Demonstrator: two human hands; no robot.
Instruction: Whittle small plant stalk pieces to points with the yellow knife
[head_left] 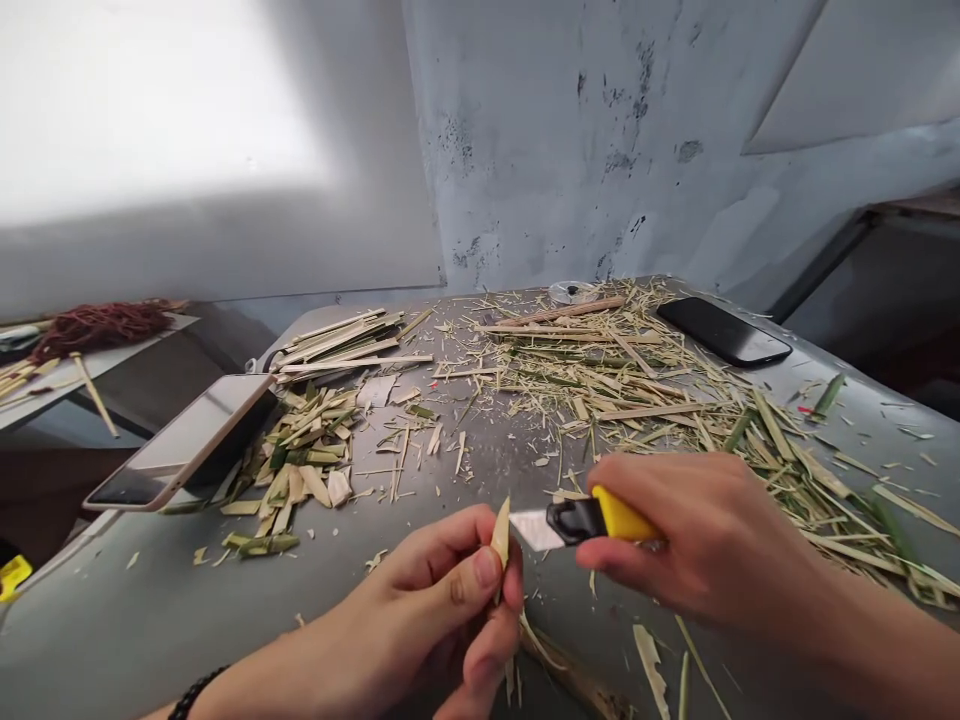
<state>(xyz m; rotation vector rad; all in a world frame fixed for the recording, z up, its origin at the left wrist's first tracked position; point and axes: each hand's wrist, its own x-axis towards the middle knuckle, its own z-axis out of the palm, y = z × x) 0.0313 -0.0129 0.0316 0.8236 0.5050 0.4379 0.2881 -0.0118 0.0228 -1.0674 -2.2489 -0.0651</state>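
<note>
My left hand (450, 600) pinches a short, pointed piece of bamboo (501, 532) between thumb and fingers, its tip upward. In my right hand (690, 540) is a utility knife (611, 515) with a yellow and black handle. Its blade (537, 530) points left, with the tip beside the bamboo piece; whether they touch I cannot tell. Below my hands a brown stick (577, 680) lies partly hidden, with pale shavings near it.
Bamboo shavings (622, 370) cover much of the grey table (420, 470). Split strips (345, 345) and short offcuts (315, 450) are heaped at left beside a propped phone (187, 440). Another phone (724, 330) lies at right. Dark red cord (105, 328) sits on a side table.
</note>
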